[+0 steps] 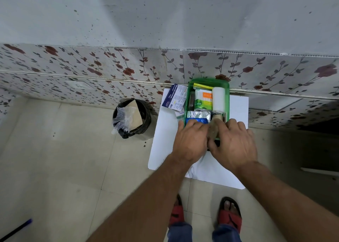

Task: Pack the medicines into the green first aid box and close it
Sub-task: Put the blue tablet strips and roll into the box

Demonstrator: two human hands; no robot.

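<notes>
Two hands work at the near end of the green first aid box. Left hand lies flat, fingers loosely spread, fingertips on a blue packet inside the box. Right hand sits just beside it, fingers curled over the box's near right corner, thumb by a brownish roll between the hands; can't tell if either hand actually grips it. Box is open, on a white table against the floral wall.

Inside: 1 white roll, 1 pack of cotton buds, 1 foil strip. Outside, touching the box's left side: 1 printed leaflet. On the floor left of the table: 1 black bin.
</notes>
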